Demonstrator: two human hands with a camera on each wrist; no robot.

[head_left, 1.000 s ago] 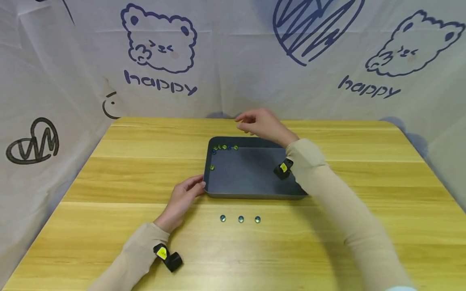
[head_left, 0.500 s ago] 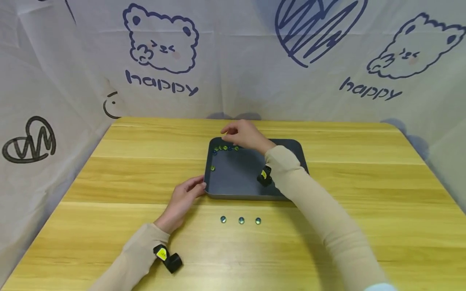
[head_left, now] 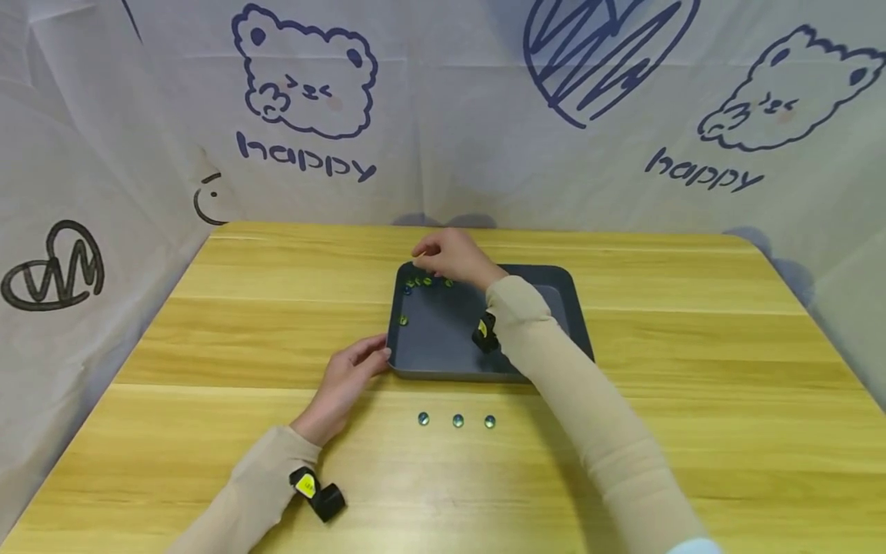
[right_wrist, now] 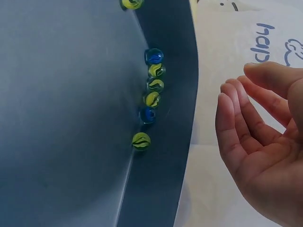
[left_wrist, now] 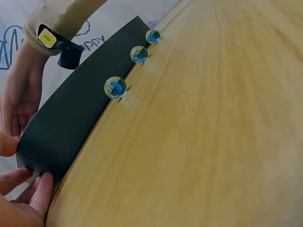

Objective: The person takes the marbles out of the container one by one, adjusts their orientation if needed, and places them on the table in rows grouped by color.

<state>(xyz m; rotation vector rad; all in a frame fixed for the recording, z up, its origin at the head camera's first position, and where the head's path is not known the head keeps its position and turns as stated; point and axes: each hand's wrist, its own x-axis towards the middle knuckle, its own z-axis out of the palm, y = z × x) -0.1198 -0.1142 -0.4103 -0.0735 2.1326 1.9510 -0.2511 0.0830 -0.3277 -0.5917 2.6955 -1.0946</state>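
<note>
A dark grey rectangular tray [head_left: 443, 346] lies on the wooden table. My left hand [head_left: 344, 385] holds its near left corner; in the left wrist view, thumb and fingers [left_wrist: 42, 191] meet the tray's wall [left_wrist: 80, 94]. Over the far left edge hovers my right hand [head_left: 451, 256], its fingers loosely curved and thumb near the index tip, with nothing seen between them in the right wrist view. Yellow-green marbles [right_wrist: 141, 141] and blue marbles [right_wrist: 154, 56] line the tray's far left corner. One more yellow-green marble [head_left: 404, 320] sits against the left wall.
Three clear marbles with blue swirls, a left marble [head_left: 424, 418], a middle marble [head_left: 458, 421] and a right marble [head_left: 490, 422], stand in a row on the table before the tray. White cloth [head_left: 443, 154] with drawings hangs behind the table.
My right hand has moved left and slightly lower, from behind the tray's middle to over its far left edge. My left hand, the tray and the marbles stay put.
</note>
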